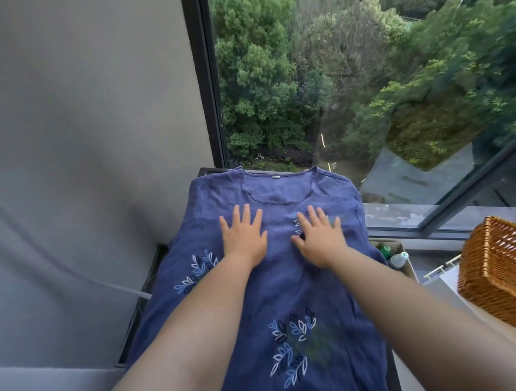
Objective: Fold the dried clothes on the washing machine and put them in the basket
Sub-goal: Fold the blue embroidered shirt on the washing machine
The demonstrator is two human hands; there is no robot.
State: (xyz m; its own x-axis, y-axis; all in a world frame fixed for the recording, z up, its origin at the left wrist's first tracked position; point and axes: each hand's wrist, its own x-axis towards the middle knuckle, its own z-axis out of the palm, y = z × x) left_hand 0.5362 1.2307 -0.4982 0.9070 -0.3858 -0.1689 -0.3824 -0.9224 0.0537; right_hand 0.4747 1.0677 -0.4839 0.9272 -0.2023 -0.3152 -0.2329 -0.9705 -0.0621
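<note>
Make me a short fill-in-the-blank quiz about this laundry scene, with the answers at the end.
1. The left hand and the right hand lie flat on a ____ garment with leaf prints.
2. The wicker basket stands to the ____ of the garment.
3. Through the window, the view is of green ____.

Missing words: blue; right; trees.

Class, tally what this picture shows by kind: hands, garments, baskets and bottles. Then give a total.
Hands: 2 (left hand, right hand, both flat on the garment)
Garments: 1 (blue garment)
Baskets: 1 (wicker basket)
Bottles: 2 (green bottle, clear bottle)
Total: 6
</note>
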